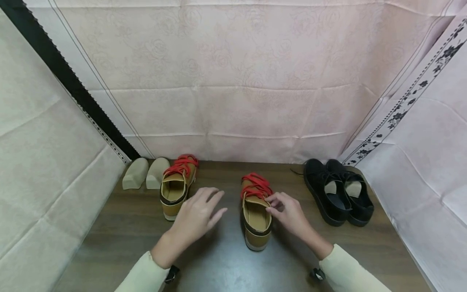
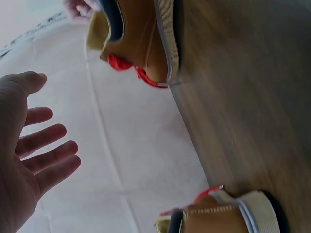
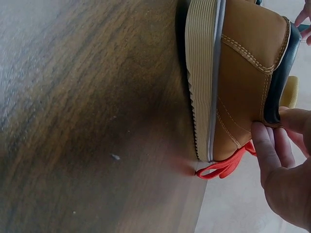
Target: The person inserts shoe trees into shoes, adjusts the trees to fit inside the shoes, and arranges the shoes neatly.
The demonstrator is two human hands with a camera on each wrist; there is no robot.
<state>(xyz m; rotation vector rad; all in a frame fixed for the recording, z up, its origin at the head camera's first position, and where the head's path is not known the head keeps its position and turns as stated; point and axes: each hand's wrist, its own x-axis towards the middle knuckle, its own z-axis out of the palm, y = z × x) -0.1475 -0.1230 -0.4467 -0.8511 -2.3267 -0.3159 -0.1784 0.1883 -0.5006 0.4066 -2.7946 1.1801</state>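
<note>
A tan shoe with red laces (image 1: 257, 227) stands near the middle of the wooden floor, toe away from me. My right hand (image 1: 290, 213) pinches the right edge of its opening; the right wrist view shows thumb and fingers on the dark collar of the shoe (image 3: 243, 73). The matching tan shoe (image 1: 173, 202) stands to the left, near the pale shoe forms. Between the two shoes is my left hand (image 1: 197, 215), raised with its fingers apart and holding nothing. In the left wrist view, my left hand (image 2: 34, 141) touches neither shoe.
Two pale shoe forms (image 1: 136, 174) stand at the back left. A pair of black shoes (image 1: 328, 202) with pale inserts stands on the right. Light patterned cloth (image 1: 233, 109) hangs behind the wooden floor (image 1: 120, 243) and along both sides.
</note>
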